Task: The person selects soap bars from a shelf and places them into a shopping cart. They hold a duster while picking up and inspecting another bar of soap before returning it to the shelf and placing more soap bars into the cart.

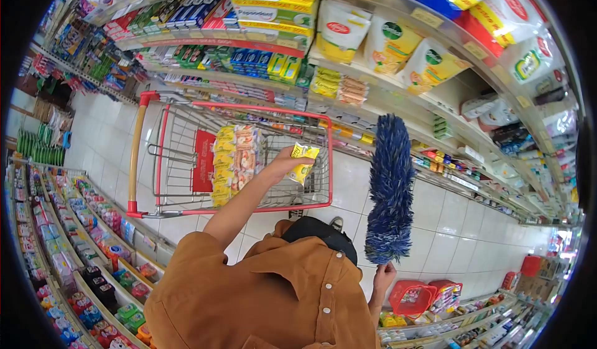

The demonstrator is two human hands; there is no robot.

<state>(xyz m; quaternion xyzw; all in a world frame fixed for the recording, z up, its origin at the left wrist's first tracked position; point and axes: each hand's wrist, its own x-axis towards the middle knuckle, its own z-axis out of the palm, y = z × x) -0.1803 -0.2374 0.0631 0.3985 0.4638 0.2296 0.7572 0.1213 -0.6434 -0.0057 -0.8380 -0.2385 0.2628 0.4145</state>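
My left hand (281,164) reaches over the shopping cart, fingers closed around a small yellow packet (303,170). Its print is too small to read. Beneath and left of that hand, rows of yellow packets (224,162) and pinkish-orange packets (247,145) lie in the wire shopping cart (329,156), which has red rims. On the other side, my right hand (384,275) grips the lower end of a blue fluffy duster (390,187). The duster points away from me, beside the shelf, with its handle mostly hidden in the hand.
Ahead runs a shelf (367,69) with pouches, toothpaste boxes (273,7) and small yellow packs (326,82). Behind on the left stands another shelf (87,268) full of colourful goods. Red baskets (412,298) sit on the tiled floor (448,225) to the right.
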